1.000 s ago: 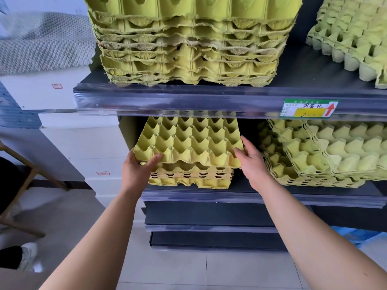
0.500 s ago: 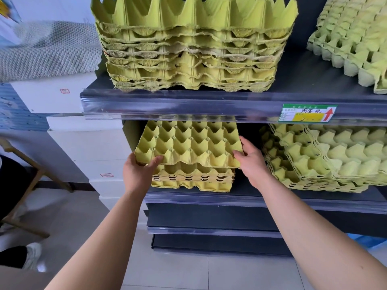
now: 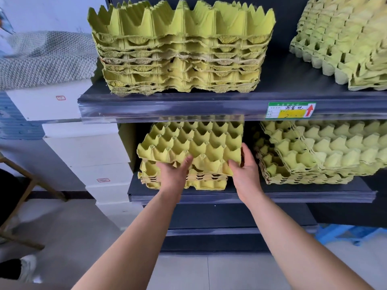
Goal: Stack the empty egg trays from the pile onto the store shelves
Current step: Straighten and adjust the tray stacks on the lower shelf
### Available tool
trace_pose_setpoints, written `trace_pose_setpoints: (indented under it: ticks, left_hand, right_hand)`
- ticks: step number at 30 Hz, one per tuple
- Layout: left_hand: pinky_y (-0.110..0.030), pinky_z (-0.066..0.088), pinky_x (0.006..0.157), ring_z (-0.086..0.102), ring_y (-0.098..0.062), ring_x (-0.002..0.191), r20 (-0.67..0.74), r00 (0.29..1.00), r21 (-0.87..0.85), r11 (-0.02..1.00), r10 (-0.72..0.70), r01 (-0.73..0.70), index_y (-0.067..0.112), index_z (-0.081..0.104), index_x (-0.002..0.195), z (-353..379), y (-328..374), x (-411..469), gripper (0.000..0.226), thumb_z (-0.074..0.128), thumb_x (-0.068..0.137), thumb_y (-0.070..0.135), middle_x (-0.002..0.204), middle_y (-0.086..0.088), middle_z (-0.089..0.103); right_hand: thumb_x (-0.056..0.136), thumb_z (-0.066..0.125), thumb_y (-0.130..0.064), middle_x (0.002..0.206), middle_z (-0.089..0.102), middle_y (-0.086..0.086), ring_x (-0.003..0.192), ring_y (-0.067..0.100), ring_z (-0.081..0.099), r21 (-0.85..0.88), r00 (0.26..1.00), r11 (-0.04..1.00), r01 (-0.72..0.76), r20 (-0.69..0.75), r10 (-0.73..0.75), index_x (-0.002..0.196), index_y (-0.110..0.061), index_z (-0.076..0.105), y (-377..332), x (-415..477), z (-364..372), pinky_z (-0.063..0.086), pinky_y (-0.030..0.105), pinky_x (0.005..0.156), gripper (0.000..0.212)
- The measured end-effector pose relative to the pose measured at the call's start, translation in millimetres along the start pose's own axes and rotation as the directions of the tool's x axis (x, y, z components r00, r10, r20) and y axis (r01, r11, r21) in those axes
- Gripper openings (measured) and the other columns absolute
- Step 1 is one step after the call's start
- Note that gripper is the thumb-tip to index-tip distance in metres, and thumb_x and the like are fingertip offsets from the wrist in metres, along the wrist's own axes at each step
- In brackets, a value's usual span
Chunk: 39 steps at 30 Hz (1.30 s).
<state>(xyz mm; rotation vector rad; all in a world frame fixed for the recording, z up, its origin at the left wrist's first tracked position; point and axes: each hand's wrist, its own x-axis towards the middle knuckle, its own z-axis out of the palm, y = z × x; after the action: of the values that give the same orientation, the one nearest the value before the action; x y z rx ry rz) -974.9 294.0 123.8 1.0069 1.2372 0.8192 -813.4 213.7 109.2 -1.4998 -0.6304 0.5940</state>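
Observation:
A yellow-green top egg tray (image 3: pixel 192 143) lies slightly askew on a short stack of trays (image 3: pixel 188 184) on the lower shelf (image 3: pixel 251 195). My left hand (image 3: pixel 173 174) rests against the tray's front edge near the middle, fingers straight and pointing up. My right hand (image 3: pixel 246 170) holds the tray's front right corner, thumb on the front and fingers along the right side.
A taller stack of trays (image 3: pixel 182 59) fills the upper shelf (image 3: pixel 209 105) above, and looser tray piles lie at the upper right (image 3: pixel 345 42) and the lower right (image 3: pixel 324 151). White boxes (image 3: pixel 88 151) stand left of the shelving. A wooden chair leg (image 3: pixel 18 206) is at far left.
My left hand slid from the tray's front left corner to the middle of its front edge. My right thumb came round onto the front right corner. The view moved closer.

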Motion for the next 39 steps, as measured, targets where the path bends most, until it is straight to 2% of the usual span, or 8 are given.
trace_pose_setpoints:
  ticks: [4,8,15,24,27,30,33,39]
  left_hand:
    - [-0.049,0.059,0.081,0.068,-0.031,0.094,0.103,0.986,-0.246,0.957,-0.132,0.154,0.008,0.011,0.142,8.8,7.7,-1.5,0.093,0.080,0.080,0.019,0.121,-0.024,0.056]
    - [-0.055,0.057,0.081,0.066,-0.042,0.101,0.147,0.983,-0.227,0.964,-0.109,0.141,0.019,0.025,0.127,-12.7,13.7,6.7,0.071,0.077,0.081,0.009,0.105,-0.020,0.060]
    - [-0.039,0.058,0.071,0.071,-0.026,0.092,0.284,0.959,-0.114,0.992,-0.012,0.046,0.016,0.053,0.130,-83.4,26.0,39.5,0.039,0.063,0.092,0.014,0.118,-0.012,0.069]
    - [-0.029,0.030,0.050,0.036,-0.018,0.047,0.069,0.988,0.184,0.971,0.138,-0.149,0.002,0.064,0.084,-92.8,39.0,65.7,0.039,0.062,0.093,0.041,0.050,-0.001,0.041]
    - [-0.032,0.050,0.055,0.064,-0.022,0.061,0.195,0.975,0.080,0.990,0.102,-0.119,0.005,0.065,0.112,-90.7,41.4,70.2,0.025,0.067,0.090,0.016,0.077,-0.008,0.068]
    - [-0.048,0.054,0.091,0.067,-0.034,0.103,0.216,0.975,0.100,0.992,0.048,-0.071,0.013,0.052,0.135,-94.4,37.5,81.2,0.051,0.066,0.088,0.004,0.119,-0.012,0.067]
    - [-0.044,0.053,0.093,0.066,-0.028,0.099,0.211,0.974,0.241,0.960,0.089,-0.140,0.009,0.053,0.128,-94.5,33.1,89.9,0.041,0.066,0.090,0.009,0.118,-0.012,0.067]
    - [-0.041,0.054,0.087,0.066,-0.031,0.097,0.160,0.978,0.455,0.869,0.135,-0.195,0.006,0.061,0.116,-94.5,26.4,102.6,0.030,0.069,0.089,0.017,0.108,-0.012,0.069]
  right_hand:
    - [0.089,0.066,-0.018,0.148,0.037,-0.013,0.135,0.008,0.036,-0.011,0.999,1.000,0.021,0.032,-0.020,0.143,-0.041,0.031,-2.5,-27.4,16.4,0.034,0.032,0.109,0.069]
    - [0.083,0.071,-0.040,0.144,0.035,-0.012,0.117,-0.002,0.048,0.033,0.998,0.998,-0.051,0.049,0.050,0.145,-0.038,0.025,-5.1,-34.9,10.5,0.041,0.017,0.090,0.078]
    - [0.090,0.063,-0.037,0.156,0.021,0.008,0.134,0.026,0.041,-0.071,0.970,0.979,-0.191,-0.167,0.177,0.151,-0.033,0.001,-12.6,11.0,-15.5,0.037,0.048,0.109,0.087]
    - [0.088,0.066,-0.011,0.122,0.062,0.011,0.086,0.013,0.069,0.084,0.971,0.976,-0.200,-0.114,0.208,0.126,-0.009,0.056,-5.7,38.4,-3.6,0.055,0.035,0.089,0.040]
    - [0.088,0.067,-0.016,0.105,0.068,-0.002,0.083,0.008,0.071,0.065,0.970,0.978,-0.197,-0.133,0.204,0.129,-0.008,0.055,-5.1,31.8,8.1,0.056,0.031,0.085,0.043]
    - [0.087,0.069,-0.026,0.116,0.062,0.001,0.090,0.010,0.067,-0.096,0.977,0.983,-0.157,-0.161,0.140,0.129,-0.014,0.055,0.5,23.2,15.5,0.057,0.026,0.077,0.046]
    - [0.085,0.070,-0.033,0.130,0.056,0.005,0.089,0.002,0.060,-0.261,0.985,0.956,-0.131,-0.142,0.096,0.135,-0.015,0.051,8.7,20.0,13.1,0.043,0.010,0.068,0.056]
    - [0.086,0.066,-0.041,0.138,0.045,0.008,0.114,0.022,0.054,-0.515,0.994,0.850,-0.106,-0.037,0.102,0.140,-0.014,0.045,16.4,23.4,8.9,0.041,0.027,0.092,0.065]
